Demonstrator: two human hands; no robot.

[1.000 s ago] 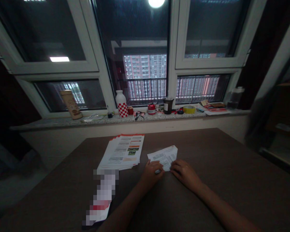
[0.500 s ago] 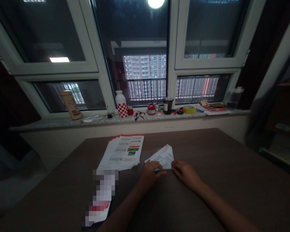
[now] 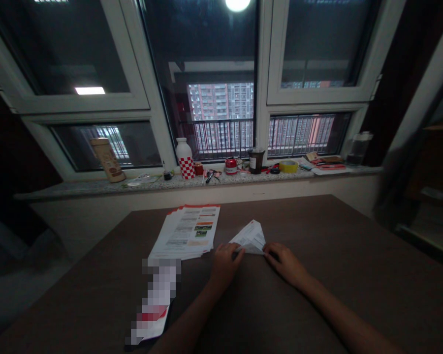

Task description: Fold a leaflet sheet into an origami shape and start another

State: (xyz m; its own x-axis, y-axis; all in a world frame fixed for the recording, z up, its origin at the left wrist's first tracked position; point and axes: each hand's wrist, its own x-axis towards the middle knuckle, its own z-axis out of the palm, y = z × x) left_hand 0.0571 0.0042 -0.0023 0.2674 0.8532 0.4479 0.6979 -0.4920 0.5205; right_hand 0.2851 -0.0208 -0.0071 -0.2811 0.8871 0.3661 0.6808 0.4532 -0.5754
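Note:
A folded sheet of printed paper (image 3: pixel 254 237) lies on the dark table in front of me, its pointed end facing the window. My left hand (image 3: pixel 226 260) has its fingers closed on the paper's near left corner. At the near right corner, my right hand (image 3: pixel 282 260) pinches the edge between thumb and fingers. A folded flap lies along the near side between both hands. The fingertips partly cover the two corners.
Left of the folded paper lies a stack of printed sheets (image 3: pixel 192 233). A blurred-out flat item (image 3: pixel 157 300) is nearer me. On the windowsill stand a checkered bottle (image 3: pixel 185 160), a dark cup (image 3: pixel 256 161), yellow tape (image 3: pixel 288 167) and a tan tumbler (image 3: pixel 109 161).
The paper's left corner has been folded inward, so its outline is narrower and a flap shows at the near side. My left hand has shifted slightly left; my right hand has barely moved.

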